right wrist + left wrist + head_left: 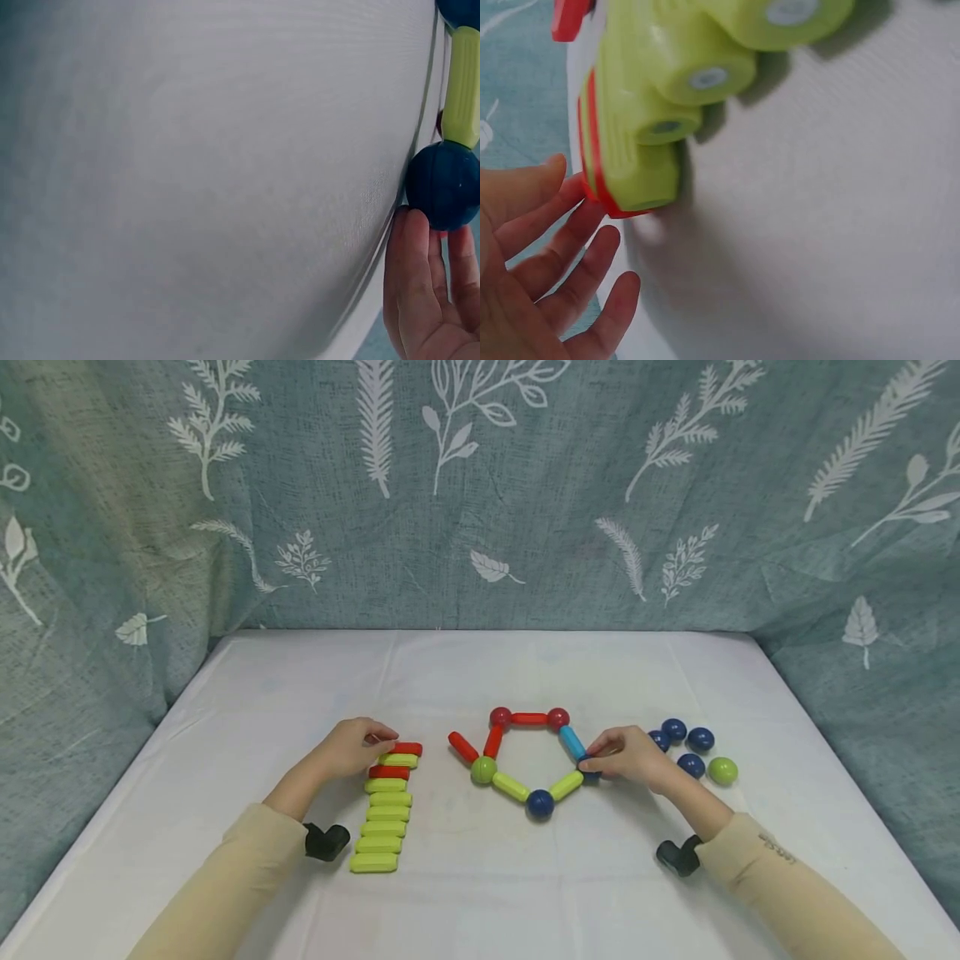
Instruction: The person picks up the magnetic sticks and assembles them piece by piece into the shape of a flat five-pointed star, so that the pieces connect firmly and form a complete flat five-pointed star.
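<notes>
My left hand is at the far end of a column of sticks, fingertips at the left end of a red stick. In the left wrist view that hand has its fingers spread and loosely bent beside the red-edged end. With thumb and fingertips, my right hand holds a dark blue ball at the right corner of a ring of sticks and balls. The right wrist view shows the hand against this ball, joined to a yellow-green stick.
A red stick juts outward from the ring's green ball. Several loose blue balls and one green ball lie right of my right hand. Behind the white table hangs a patterned curtain.
</notes>
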{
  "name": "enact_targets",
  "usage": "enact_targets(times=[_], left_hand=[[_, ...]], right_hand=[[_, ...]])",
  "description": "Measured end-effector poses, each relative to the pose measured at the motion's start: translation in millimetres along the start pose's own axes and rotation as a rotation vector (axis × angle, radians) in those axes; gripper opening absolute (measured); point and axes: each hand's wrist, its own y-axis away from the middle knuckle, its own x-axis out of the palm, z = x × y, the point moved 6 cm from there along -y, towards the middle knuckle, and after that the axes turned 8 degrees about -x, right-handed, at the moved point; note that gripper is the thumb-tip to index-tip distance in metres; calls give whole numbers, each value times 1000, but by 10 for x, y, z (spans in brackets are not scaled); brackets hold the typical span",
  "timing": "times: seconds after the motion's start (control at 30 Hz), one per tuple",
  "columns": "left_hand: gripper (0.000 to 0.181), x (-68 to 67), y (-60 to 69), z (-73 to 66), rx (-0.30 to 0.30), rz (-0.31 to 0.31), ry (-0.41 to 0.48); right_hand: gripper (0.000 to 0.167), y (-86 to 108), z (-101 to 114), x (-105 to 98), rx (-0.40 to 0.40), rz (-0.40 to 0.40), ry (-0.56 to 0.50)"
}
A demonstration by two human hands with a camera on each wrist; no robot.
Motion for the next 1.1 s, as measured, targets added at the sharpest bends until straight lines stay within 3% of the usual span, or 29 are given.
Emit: enact_targets(times=[0.23,0.4,0.53,0.63,0.77,1.1], left_hand=[[25,52,-45,48,17,5,-18],[19,41,-58,10,51,-9,-59],[20,1,-78,-57,21,3,-61],[23,-51,-123,-144,-8,2,-47],[23,-68,-218,-309,0,-18,-40],[26,187,-495,-687,-42,-3,-83]], right_hand=[[31,0,14,4,-7,5,-13],[30,1,18,5,-8,5,-10],[29,-10,12,10,-2,2,-19],[27,-19,4,13,15,-5,-26],[28,-27,1,15,12,0,-25],[28,-17,-10,-8,38,-3,-26]])
